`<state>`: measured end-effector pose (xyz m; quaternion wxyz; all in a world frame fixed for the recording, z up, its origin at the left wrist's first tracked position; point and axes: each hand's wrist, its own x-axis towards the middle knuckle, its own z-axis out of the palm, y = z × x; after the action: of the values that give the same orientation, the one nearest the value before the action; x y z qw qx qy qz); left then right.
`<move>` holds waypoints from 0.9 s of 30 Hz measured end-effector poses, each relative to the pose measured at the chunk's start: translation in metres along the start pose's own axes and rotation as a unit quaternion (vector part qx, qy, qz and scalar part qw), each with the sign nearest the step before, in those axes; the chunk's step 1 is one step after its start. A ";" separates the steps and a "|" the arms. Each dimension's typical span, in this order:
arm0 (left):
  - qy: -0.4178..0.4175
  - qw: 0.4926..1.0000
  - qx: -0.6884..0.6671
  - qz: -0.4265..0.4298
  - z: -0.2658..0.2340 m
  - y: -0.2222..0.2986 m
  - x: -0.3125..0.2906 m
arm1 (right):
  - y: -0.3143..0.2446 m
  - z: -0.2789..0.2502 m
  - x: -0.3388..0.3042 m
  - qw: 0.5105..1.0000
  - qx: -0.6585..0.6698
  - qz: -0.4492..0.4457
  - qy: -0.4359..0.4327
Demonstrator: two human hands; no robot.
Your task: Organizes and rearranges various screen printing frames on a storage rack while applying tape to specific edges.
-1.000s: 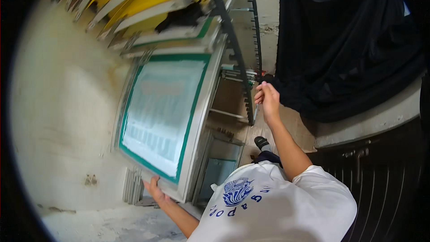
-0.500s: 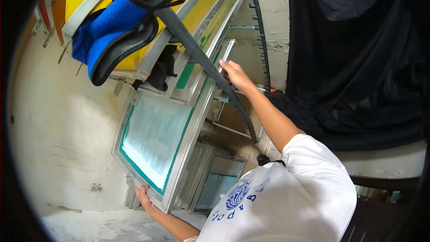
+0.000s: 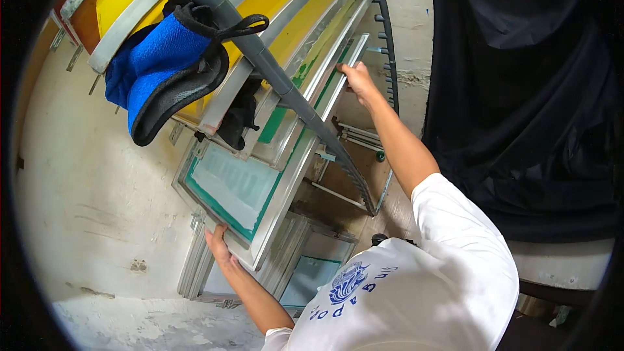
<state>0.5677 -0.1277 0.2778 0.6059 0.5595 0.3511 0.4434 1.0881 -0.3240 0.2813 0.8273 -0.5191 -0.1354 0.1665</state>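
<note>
A silk-screen printing frame (image 3: 235, 179) with pale mesh, a green border and a metal rim lies tilted, partly inside the rack. My left hand (image 3: 221, 245) grips its near lower corner, fingers on the rim. At the opposite end, my right hand (image 3: 360, 83) holds the same long metal rim, with the thumb and fingers closed around it. The frame's upper part is hidden under other frames and the grey rack post (image 3: 260, 52).
Above are stacked yellow screen frames (image 3: 286, 23). A blue fleece item with black trim (image 3: 162, 58) hangs on the post, near a black cloth (image 3: 240, 117). More frames (image 3: 312, 273) lean below. A black curtain (image 3: 520, 91) hangs at right.
The screen frame has slid up and away, deeper under the stacked frames. Both hands have moved with it, still gripping its rim.
</note>
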 end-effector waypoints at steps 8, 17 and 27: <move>-0.008 1.000 -0.022 0.013 0.077 -0.002 0.022 | -0.025 -0.019 0.072 1.000 0.005 0.028 0.012; -0.042 0.996 -0.074 -0.016 0.154 -0.019 0.045 | -0.041 -0.065 0.163 0.996 -0.064 -0.016 0.065; -0.050 0.994 -0.100 -0.006 0.180 -0.032 0.064 | -0.028 -0.100 0.179 0.993 -0.099 0.056 0.029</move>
<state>0.7614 -0.1340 0.2736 0.6782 0.5153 0.2777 0.4443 1.2941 -0.3425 0.2734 0.7646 -0.6100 -0.0985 0.1832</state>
